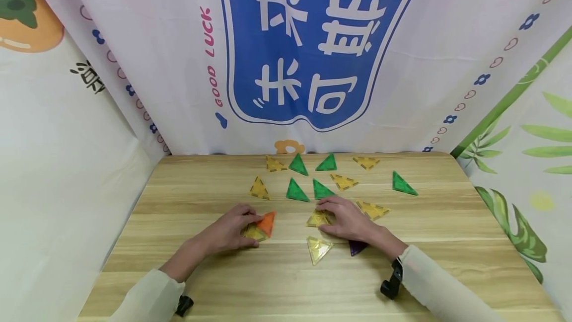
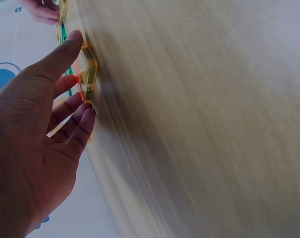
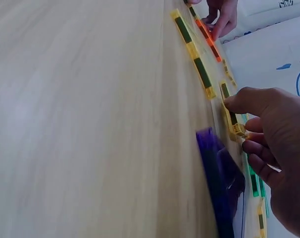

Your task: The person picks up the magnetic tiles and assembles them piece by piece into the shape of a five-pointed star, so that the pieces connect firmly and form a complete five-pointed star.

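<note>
My left hand [image 1: 230,230] holds a translucent yellow triangular magnetic tile [image 1: 254,233] at the left middle of the table. An orange triangular tile [image 1: 267,223] lies against it, close to the fingertips. In the left wrist view, thumb and fingers span the yellow tile's edge [image 2: 92,74]. My right hand [image 1: 343,218] pinches another yellow triangular tile [image 1: 315,219], its thumb on the near edge in the right wrist view. Just in front of that hand lies a loose yellow tile [image 1: 319,249]. A purple tile [image 1: 357,247] is partly hidden under the right wrist.
Several green tiles [image 1: 297,191] and yellow tiles [image 1: 343,182] lie spread across the back of the wooden table [image 1: 286,292]. A larger yellow tile [image 1: 373,210] sits behind the right hand, a green one [image 1: 403,184] farther right. A printed cloth [image 1: 192,103] hangs along the back edge.
</note>
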Demonstrator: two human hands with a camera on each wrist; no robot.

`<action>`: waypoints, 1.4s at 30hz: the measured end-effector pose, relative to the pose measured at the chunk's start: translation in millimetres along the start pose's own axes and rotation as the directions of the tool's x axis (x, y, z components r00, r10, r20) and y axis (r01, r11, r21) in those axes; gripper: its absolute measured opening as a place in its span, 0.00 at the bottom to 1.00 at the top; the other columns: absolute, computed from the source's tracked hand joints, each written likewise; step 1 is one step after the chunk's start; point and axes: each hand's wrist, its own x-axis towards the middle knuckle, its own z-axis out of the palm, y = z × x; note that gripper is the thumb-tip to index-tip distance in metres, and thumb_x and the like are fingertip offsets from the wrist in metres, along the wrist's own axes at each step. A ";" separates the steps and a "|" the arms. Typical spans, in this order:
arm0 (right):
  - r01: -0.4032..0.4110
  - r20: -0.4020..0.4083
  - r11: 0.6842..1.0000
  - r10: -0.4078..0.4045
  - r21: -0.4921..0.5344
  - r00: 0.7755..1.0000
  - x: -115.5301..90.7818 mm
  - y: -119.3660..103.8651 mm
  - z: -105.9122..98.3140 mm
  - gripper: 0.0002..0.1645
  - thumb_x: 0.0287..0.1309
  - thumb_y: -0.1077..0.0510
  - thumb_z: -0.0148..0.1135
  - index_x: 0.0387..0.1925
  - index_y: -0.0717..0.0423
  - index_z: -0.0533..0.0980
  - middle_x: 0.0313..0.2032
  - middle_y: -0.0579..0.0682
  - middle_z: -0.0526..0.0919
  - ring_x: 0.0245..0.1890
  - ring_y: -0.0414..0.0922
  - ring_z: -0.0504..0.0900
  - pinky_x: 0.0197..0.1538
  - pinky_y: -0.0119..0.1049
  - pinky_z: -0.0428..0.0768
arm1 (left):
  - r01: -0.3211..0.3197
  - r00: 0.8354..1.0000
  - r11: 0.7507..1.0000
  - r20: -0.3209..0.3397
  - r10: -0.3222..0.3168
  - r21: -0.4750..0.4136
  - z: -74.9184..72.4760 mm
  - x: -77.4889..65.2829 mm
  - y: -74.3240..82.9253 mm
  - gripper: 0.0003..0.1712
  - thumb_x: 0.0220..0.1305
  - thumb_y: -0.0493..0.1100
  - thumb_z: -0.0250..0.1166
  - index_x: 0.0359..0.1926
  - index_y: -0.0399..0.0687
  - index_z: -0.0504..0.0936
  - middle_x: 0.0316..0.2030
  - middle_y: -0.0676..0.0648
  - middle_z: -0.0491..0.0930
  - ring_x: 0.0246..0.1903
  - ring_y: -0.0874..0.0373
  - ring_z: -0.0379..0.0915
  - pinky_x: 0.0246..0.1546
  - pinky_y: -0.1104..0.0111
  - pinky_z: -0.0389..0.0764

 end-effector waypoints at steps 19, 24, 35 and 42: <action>0.025 0.118 0.992 -0.040 0.122 0.992 48.0 -36.1 22.8 0.28 0.63 0.52 0.75 0.62 0.57 0.82 0.66 0.53 0.81 0.68 0.51 0.77 0.69 0.48 0.77 | 0.018 0.999 0.999 -0.032 -0.017 0.030 2.0 -0.3 3.5 0.38 0.60 0.56 0.81 0.65 0.40 0.84 0.54 0.44 0.80 0.53 0.51 0.76 0.54 0.55 0.83; 0.075 0.134 0.988 -0.093 0.135 0.987 60.8 -44.1 30.8 0.27 0.64 0.53 0.74 0.62 0.58 0.83 0.65 0.53 0.81 0.68 0.50 0.77 0.70 0.47 0.77 | 0.019 0.999 0.999 -0.036 -0.018 0.028 2.5 -0.9 3.0 0.38 0.60 0.55 0.81 0.65 0.40 0.84 0.54 0.44 0.79 0.53 0.52 0.76 0.54 0.55 0.83; 0.108 0.132 0.983 -0.128 0.151 0.983 65.5 -48.9 36.8 0.23 0.65 0.55 0.73 0.60 0.58 0.83 0.63 0.52 0.82 0.67 0.50 0.77 0.69 0.46 0.78 | 0.012 1.000 1.000 -0.011 -0.012 0.021 2.3 -0.4 2.5 0.37 0.63 0.56 0.78 0.65 0.39 0.83 0.55 0.45 0.79 0.53 0.54 0.76 0.55 0.57 0.83; 0.082 0.128 0.980 -0.106 0.181 0.986 50.0 -43.0 21.5 0.26 0.65 0.55 0.74 0.62 0.59 0.82 0.64 0.52 0.81 0.67 0.50 0.78 0.69 0.48 0.78 | -0.021 0.997 1.000 0.070 0.021 -0.006 -13.6 3.4 0.1 0.27 0.69 0.44 0.74 0.64 0.37 0.83 0.54 0.42 0.80 0.54 0.49 0.77 0.55 0.52 0.83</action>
